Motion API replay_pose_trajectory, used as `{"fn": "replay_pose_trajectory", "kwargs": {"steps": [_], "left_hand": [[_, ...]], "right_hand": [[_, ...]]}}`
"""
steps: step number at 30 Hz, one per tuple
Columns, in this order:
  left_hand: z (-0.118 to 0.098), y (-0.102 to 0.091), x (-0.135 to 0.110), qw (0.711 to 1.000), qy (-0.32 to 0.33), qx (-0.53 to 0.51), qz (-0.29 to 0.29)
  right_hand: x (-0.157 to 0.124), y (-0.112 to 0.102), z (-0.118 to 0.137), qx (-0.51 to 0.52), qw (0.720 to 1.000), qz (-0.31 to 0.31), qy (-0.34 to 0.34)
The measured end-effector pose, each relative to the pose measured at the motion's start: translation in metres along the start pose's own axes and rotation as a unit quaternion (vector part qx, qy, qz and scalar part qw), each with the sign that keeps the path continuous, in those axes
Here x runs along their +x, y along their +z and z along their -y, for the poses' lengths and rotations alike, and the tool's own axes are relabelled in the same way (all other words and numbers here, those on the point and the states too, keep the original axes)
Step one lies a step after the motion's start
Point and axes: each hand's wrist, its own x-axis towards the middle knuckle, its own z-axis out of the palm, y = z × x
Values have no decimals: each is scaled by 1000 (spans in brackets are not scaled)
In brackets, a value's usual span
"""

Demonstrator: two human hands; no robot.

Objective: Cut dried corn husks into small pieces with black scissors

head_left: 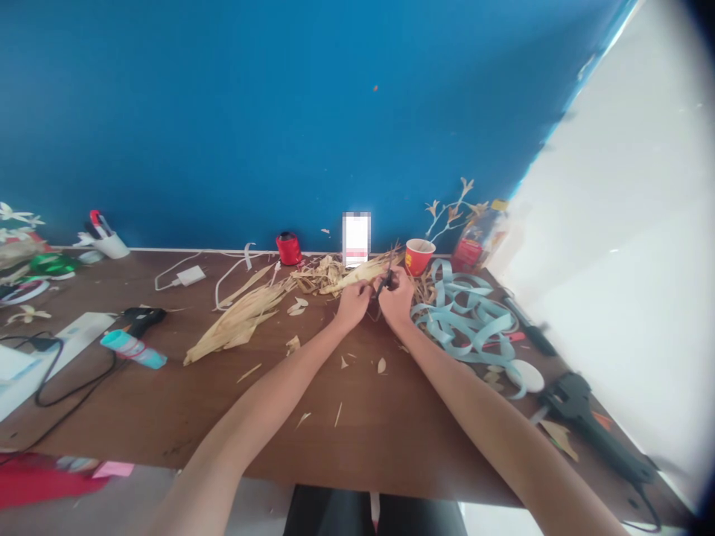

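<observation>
Both my arms reach out over a brown table [363,439]. My left hand [351,301] is closed on a piece of dried corn husk [357,274] near the far middle of the table. My right hand [395,298] is closed around small dark scissors [384,283], whose blades meet the husk between the two hands. A long bundle of dried husk strips [237,324] lies to the left of my hands, and small cut scraps [381,365] are scattered on the wood below them.
Light blue ribbon coils [463,316] lie right of my hands, with a red paper cup [418,257] behind. A black glue gun [586,417] sits at the right edge, another [142,318] at the left beside a teal tube [132,348]. A charger and cables [190,277] lie at the back.
</observation>
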Motion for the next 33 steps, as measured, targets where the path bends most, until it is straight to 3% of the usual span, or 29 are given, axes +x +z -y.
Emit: {"fn": "replay_pose_trajectory", "kwargs": {"steps": [7,12,19,33], "left_hand": [[-4,2,0,998,-39,-49,8],[-4,4,1,989,-39,-135,35],[2,4,3,981,-53,-179,51],[-1,3,0,996,-18,-80,23]], "right_hand": [[0,-3,3,-46,999,-9,-12],[-1,-3,3,-30,999,-8,-11],[-2,-2,4,-1,1000,13,1],[0,-2,3,-59,998,24,-26]]}}
